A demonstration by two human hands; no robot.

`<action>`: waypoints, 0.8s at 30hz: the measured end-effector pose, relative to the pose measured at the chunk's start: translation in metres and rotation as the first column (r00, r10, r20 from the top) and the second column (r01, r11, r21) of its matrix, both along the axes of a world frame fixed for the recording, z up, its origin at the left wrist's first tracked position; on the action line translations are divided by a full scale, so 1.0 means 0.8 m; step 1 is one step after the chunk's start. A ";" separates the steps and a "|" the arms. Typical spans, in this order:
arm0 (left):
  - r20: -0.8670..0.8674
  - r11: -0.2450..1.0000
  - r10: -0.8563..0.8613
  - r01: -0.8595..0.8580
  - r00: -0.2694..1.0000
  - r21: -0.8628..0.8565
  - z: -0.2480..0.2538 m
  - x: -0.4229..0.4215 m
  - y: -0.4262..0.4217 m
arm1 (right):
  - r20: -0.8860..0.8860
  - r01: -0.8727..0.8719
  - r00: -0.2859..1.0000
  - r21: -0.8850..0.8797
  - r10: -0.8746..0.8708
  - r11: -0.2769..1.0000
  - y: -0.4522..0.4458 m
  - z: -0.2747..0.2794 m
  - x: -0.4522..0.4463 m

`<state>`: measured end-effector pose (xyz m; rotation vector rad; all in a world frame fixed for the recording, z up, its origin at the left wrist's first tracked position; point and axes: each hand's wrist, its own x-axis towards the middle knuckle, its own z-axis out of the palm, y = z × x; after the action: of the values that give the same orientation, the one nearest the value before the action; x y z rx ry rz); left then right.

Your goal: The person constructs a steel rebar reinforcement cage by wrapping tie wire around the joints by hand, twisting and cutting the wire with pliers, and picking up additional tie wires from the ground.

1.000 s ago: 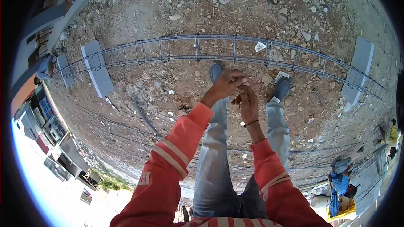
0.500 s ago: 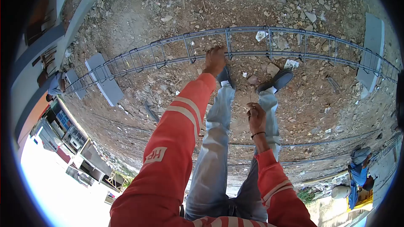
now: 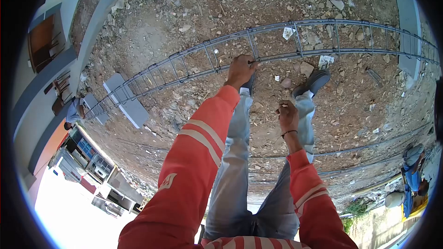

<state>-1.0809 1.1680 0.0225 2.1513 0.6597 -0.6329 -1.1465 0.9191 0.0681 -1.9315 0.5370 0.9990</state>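
Note:
A long steel rebar cage [image 3: 318, 52] with square stirrups stretches across the view. At its near bar, above my left shoe, my left hand [image 3: 241, 70] is closed round the bar beside a stirrup. Lower and to the right, in front of my right shin, my right hand [image 3: 288, 110] is closed in a pinch, apart from the cage. What its fingers hold, if anything, is too small to make out.
Grey slabs lie under the cage at the left [image 3: 127, 101] and right [image 3: 409, 37]. Behind my legs, thin bars [image 3: 360, 147] run along the stony ground. One person [image 3: 74, 112] is at the far left, another [image 3: 414, 170] at the lower right, near a white bucket [image 3: 394, 199].
Both hands were together above the ground; they have parted. My left hand went to the cage's near bar and closed on it, while my right hand drew back lower. The view has turned slightly.

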 end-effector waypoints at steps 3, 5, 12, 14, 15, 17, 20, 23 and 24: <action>-0.083 0.999 0.045 -0.046 0.996 -0.014 -0.012 -0.004 -0.001 | -0.003 0.037 0.999 0.139 -0.037 0.990 0.026 -0.030 -0.018; 0.008 0.998 0.030 -0.031 1.000 0.051 -0.027 -0.014 -0.003 | -0.130 0.195 0.977 0.235 -0.168 0.952 0.051 -0.048 -0.021; -0.122 0.994 0.048 -0.060 0.991 -0.094 -0.004 0.000 0.010 | -0.125 0.096 0.989 0.186 -0.074 0.978 0.103 -0.082 0.007; 0.036 0.998 0.026 -0.028 0.999 0.056 -0.016 -0.010 0.002 | -0.154 0.057 0.987 0.097 -0.042 0.994 0.109 -0.088 0.011; 0.033 0.998 0.034 -0.036 0.999 0.055 -0.014 -0.012 0.009 | -0.123 0.057 0.991 0.087 -0.046 0.995 0.107 -0.095 0.011; -0.034 0.997 0.076 -0.077 0.997 -0.019 -0.011 -0.005 0.005 | -0.009 -0.071 0.997 0.024 0.071 0.997 0.100 -0.109 0.009; 0.001 0.969 0.196 -0.193 0.981 -0.154 -0.006 -0.008 0.010 | -0.122 -0.067 0.991 -0.049 0.060 0.997 0.120 -0.085 0.032; 0.053 0.950 0.232 -0.214 0.971 -0.229 -0.007 -0.012 0.015 | -0.177 0.084 0.981 0.014 -0.080 0.996 0.127 -0.088 0.041; 0.047 0.951 0.222 -0.206 0.974 -0.230 -0.009 -0.014 0.016 | -0.207 0.129 0.972 0.054 -0.115 0.990 0.132 -0.089 0.044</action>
<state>-1.0921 1.1812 0.0150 1.8543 0.7343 -0.4855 -1.1111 1.0247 -0.0033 -1.7254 0.7204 1.1272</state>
